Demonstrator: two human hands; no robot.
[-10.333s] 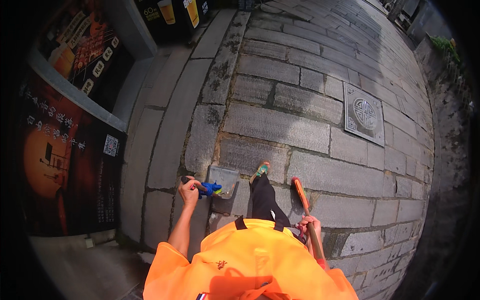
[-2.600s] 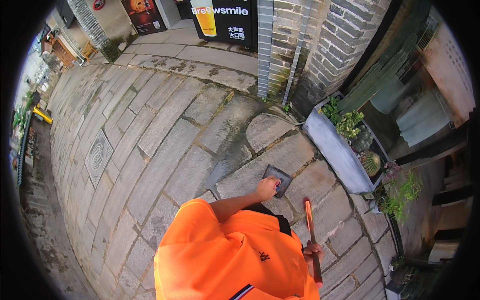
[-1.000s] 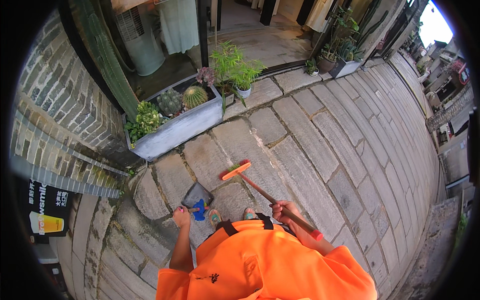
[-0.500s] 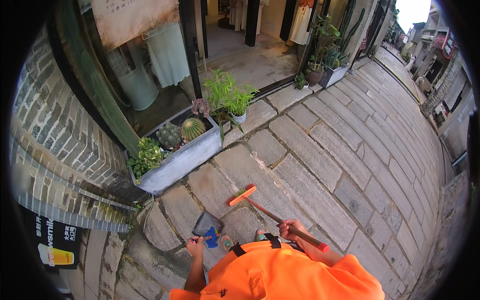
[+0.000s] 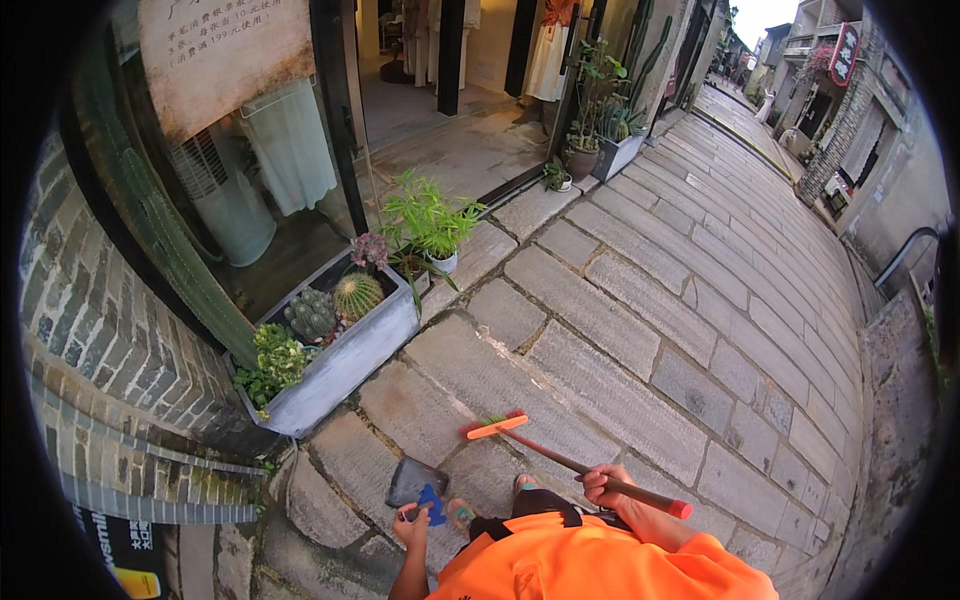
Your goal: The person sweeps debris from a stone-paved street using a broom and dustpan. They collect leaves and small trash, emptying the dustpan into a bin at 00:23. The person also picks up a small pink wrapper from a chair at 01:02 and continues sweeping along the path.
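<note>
My left hand (image 5: 411, 524) is closed round the handle of a dustpan at lower centre. The dustpan (image 5: 412, 482) has a dark grey pan with a blue part (image 5: 433, 506) at its handle end, just in front of my sandalled feet. A broom (image 5: 548, 454) slants from upper left to lower right, its brown handle gripped in my right hand (image 5: 604, 487). The red-capped end of the handle sticks out beyond that hand. The orange broom head (image 5: 497, 428), with red and green bristles, is at the paving, right of and beyond the dustpan.
A long grey stone planter (image 5: 345, 372) of cacti stands by the shopfront at left, with a potted leafy plant (image 5: 432, 215) beside it. A brick wall (image 5: 130, 340) flanks the left. Stone paving (image 5: 640, 290) runs up the lane. More pots (image 5: 617, 155) stand past the doorway.
The whole view has shifted, so the planter and shopfront appear farther left and lower. The broom head has turned to lie more level across the picture. Both hands keep their grips.
</note>
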